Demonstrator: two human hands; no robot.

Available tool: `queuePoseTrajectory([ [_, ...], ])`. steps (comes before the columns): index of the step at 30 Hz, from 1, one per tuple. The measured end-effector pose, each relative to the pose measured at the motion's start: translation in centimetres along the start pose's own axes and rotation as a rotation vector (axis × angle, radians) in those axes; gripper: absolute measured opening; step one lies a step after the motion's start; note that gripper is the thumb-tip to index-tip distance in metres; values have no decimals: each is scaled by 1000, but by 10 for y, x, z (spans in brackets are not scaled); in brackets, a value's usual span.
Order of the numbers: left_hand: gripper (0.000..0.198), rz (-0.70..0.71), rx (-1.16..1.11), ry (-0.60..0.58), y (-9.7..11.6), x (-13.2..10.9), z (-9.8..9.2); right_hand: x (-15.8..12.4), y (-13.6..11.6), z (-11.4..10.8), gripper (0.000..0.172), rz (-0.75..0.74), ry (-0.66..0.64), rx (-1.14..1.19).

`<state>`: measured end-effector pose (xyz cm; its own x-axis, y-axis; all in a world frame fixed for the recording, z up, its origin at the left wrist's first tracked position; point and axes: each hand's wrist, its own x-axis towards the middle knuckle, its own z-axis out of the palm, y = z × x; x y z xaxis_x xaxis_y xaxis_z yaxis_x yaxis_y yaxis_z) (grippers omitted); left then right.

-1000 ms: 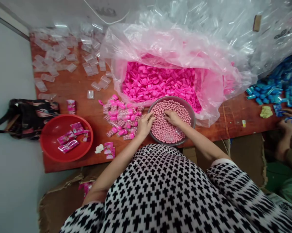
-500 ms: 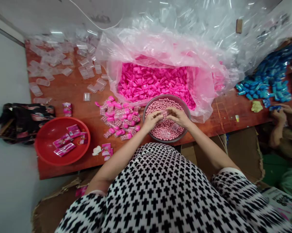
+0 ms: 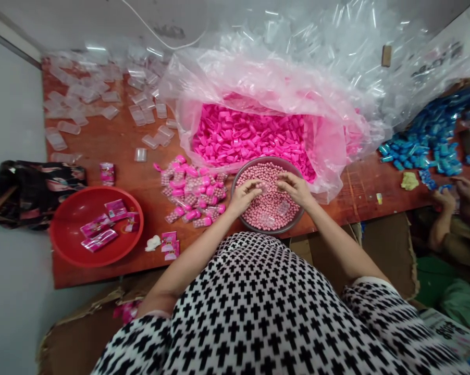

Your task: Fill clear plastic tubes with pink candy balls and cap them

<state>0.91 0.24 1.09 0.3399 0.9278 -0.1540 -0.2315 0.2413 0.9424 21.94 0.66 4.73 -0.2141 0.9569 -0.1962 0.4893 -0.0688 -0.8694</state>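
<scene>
A dark bowl (image 3: 297,219) full of pink beads (image 3: 264,200) stands at the table's front edge. Over its left half, my left hand (image 3: 246,197) pinches a small clear container (image 3: 262,188). My right hand (image 3: 295,188) is above the bowl's right side, apart from the left, its fingers curled; whether a bead is between them is too small to tell. Clear containers (image 3: 283,208) lie on the beads. Behind the bowl, a plastic bag (image 3: 324,151) holds bright pink caps (image 3: 243,135). Left of the bowl is a pile of bead-filled containers with pink caps (image 3: 192,190).
On the left are a red basin (image 3: 69,229) with pink packets, a black bag (image 3: 35,192), and loose clear containers (image 3: 76,99). Blue wrapped pieces (image 3: 418,146) and another person's hands (image 3: 448,198) are at the right. A yellow scrap (image 3: 409,180) lies near them.
My hands have drawn apart; the right one has moved away from the small clear container, which stays in my left hand. The view has shifted slightly.
</scene>
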Motion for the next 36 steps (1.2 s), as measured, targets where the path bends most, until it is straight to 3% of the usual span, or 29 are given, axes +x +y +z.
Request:
queuePoseTrajectory([
  [2, 35, 24, 53, 2, 1, 2, -1, 2, 11, 6, 23, 18, -30, -313],
  [5, 31, 46, 115, 49, 0, 5, -3, 6, 22, 26, 19, 34, -251, -683],
  [9, 32, 46, 94, 35, -4, 8, -4, 11, 29, 48, 24, 41, -347, -752],
  [12, 42, -7, -42, 46, -9, 7, -5, 13, 33, 43, 23, 40, -333, -719],
  [14, 50, -56, -113, 49, -12, 7, -6, 11, 33, 31, 23, 60, -267, -654],
  [16, 52, -71, -107, 55, -16, 8, -6, 8, 28, 20, 23, 91, -89, -442],
  [18, 47, -45, -18, 61, -19, 8, -6, 3, 17, 13, 22, 73, 127, -144],
  [20, 41, -10, 104, 54, -20, 9, -4, 1, 0, 14, 21, -14, 246, 42],
  [24, 33, 22, 241, -20, -14, 9, 2, 1, -30, 28, 17, -148, 210, 89],
  [28, 31, 59, 316, -22, -5, 9, -2, 7, -31, 29, 20, -105, 242, 207],
  [31, 31, 116, 361, 62, 0, 10, -9, 17, -15, 9, 21, -36, 334, 237],
  [36, 26, 191, 425, 37, 2, 12, -14, 62, 14, -34, 24, 60, 435, -89],
])
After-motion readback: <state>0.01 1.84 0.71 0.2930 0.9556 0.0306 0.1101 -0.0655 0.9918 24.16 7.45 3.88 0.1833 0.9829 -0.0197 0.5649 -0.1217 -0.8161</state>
